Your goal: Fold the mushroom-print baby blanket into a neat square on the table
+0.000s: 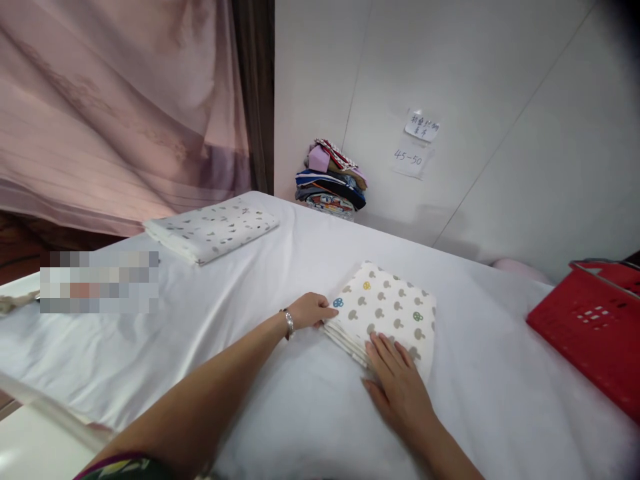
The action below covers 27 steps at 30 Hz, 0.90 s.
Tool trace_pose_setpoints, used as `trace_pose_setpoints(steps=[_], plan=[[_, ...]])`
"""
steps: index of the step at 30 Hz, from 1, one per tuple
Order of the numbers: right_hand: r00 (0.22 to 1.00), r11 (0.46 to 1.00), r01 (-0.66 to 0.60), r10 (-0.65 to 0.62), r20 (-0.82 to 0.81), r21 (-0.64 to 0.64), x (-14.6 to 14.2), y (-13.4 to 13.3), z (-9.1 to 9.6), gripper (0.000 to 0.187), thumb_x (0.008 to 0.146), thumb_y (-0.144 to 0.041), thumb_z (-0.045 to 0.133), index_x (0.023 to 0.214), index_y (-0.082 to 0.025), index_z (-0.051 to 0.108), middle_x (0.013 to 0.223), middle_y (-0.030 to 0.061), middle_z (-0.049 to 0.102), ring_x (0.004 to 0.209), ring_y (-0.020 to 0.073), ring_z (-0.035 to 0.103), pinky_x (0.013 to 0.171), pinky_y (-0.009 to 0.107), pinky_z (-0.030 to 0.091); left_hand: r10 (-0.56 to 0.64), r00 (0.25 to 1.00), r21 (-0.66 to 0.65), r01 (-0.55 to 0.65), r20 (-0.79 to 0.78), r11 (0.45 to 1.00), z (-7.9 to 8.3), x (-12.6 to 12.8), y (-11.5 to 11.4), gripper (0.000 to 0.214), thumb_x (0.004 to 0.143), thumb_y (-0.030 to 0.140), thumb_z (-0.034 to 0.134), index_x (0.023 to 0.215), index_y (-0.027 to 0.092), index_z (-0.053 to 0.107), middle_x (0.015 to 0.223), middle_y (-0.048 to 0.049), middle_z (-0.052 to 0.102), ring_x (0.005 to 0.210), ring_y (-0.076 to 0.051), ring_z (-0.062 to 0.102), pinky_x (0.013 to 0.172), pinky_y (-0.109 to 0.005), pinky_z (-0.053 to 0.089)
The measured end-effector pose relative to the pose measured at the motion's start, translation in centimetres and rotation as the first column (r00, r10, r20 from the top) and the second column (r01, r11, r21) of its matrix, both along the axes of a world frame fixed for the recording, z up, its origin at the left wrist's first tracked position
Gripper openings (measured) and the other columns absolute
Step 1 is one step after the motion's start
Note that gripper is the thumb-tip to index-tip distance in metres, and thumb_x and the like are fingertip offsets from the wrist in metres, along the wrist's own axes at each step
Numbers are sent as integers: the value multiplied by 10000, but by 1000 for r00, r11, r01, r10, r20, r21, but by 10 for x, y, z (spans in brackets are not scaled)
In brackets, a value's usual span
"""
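Left hand (307,310) pinches the folded mushroom-print cloth (386,308) just right of it; my right hand (400,380) lies flat on the near edge, thumb spread, with a red basket (575,337) further right.

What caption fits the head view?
Left hand at one corner of a folded mushroom-print cloth, right hand resting on its near edge.

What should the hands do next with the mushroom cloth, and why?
Probably the left hand should line up the layers of the mushroom cloth: they show separately along the near edge, and that hand is at the corner. The right hand rests on top, so it could steady things.
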State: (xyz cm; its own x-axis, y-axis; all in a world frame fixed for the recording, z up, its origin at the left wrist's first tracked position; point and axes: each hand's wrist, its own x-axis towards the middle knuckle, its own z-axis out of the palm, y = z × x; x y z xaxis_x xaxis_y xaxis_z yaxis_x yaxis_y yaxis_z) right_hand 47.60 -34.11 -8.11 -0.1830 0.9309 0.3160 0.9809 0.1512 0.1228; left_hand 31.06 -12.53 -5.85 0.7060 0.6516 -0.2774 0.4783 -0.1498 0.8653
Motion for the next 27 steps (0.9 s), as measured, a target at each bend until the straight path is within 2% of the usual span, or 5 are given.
trace_pose_setpoints(steps=[7, 12, 15, 18, 27], plan=[[998, 1000, 1, -1, -65, -3, -1, -1, 3, 511, 864, -273, 420, 1351, -151, 323, 1365, 110, 385, 1278, 262, 295, 986, 472, 317, -11, 999, 3, 11, 53, 1000, 13, -6, 5, 399, 609, 525, 631, 757, 163, 548, 634, 10, 585, 576, -130, 569, 500, -220, 419], [985, 998, 32, -41, -168, -59, -10, 8, 24, 428, 849, -213, 422, 1276, -185, 411, 1280, 107, 470, 1173, 251, 418, 912, 425, 393, -160, 966, -70, 177, 202, 982, 13, -18, 2, 494, 535, 324, 720, 959, 181, 509, 832, 5, 591, 647, -109, 561, 581, -238, 453], [971, 997, 38, -54, -231, -74, -22, 26, 36, 401, 827, -199, 448, 1228, -195, 446, 1184, 100, 516, 1053, 238, 485, 848, 393, 430, -162, 970, 66, 152, 183, 986, 8, -21, -9, 483, 582, 300, 687, 1012, 197, 493, 730, 44, 563, 651, -108, 543, 631, -239, 444], [967, 997, 53, -65, -247, -52, -34, 46, 38, 373, 814, -193, 466, 1187, -189, 470, 1087, 89, 536, 959, 226, 501, 789, 369, 441, -64, 990, 223, 36, 123, 974, 5, -19, -22, 399, 627, 302, 637, 991, 210, 502, 689, 58, 542, 631, -112, 532, 627, -238, 428], [960, 997, 75, -70, -272, 8, -46, 72, 28, 224, 855, -173, 412, 1046, -181, 531, 926, 64, 536, 869, 203, 496, 737, 325, 422, 58, 995, 544, -95, 85, 834, -1, -9, -36, 249, 665, 207, 514, 913, 207, 495, 776, 18, 558, 636, -124, 539, 593, -235, 408]])
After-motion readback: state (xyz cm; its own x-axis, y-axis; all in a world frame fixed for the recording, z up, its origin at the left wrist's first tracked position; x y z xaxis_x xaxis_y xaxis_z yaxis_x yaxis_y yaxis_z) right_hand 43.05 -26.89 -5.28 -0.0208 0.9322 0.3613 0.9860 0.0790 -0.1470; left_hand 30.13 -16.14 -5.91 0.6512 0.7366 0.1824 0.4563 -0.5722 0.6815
